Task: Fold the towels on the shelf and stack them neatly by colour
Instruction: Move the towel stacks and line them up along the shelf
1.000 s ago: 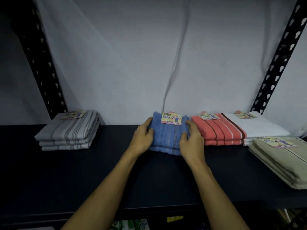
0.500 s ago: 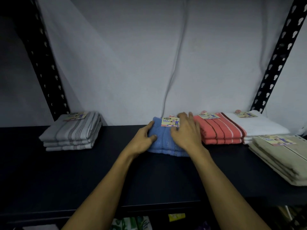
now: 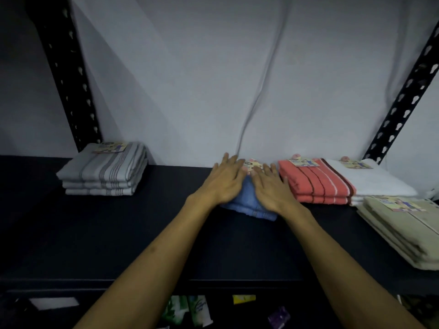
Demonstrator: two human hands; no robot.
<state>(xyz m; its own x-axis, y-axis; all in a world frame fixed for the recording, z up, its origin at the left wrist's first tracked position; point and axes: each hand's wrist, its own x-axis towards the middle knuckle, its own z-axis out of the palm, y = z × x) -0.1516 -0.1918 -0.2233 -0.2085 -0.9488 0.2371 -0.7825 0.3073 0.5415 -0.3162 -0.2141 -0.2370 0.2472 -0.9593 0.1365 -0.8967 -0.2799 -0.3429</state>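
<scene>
A folded blue towel stack point(image 3: 249, 205) lies at the back middle of the dark shelf point(image 3: 118, 233). My left hand point(image 3: 223, 179) lies flat on its left half, fingers straight and spread toward the wall. My right hand point(image 3: 270, 186) lies flat on its right half, fingers straight. Between the fingertips a paper label point(image 3: 252, 165) shows. Both hands hide most of the towel's top. To the right sit a coral striped stack point(image 3: 316, 184), a white stack point(image 3: 377, 184) and a beige stack point(image 3: 403, 231). A grey striped stack point(image 3: 104, 172) lies at the left.
A white cloth backdrop point(image 3: 213, 79) hangs behind the shelf. Black perforated uprights stand at the left point(image 3: 69, 74) and right point(image 3: 403, 98). Below the shelf's front edge lie small packets point(image 3: 190, 309) and a white card point(image 3: 54, 302).
Both hands moved from gripping the blue stack's sides to lying flat on its top. The stack sits further back, closer to the wall.
</scene>
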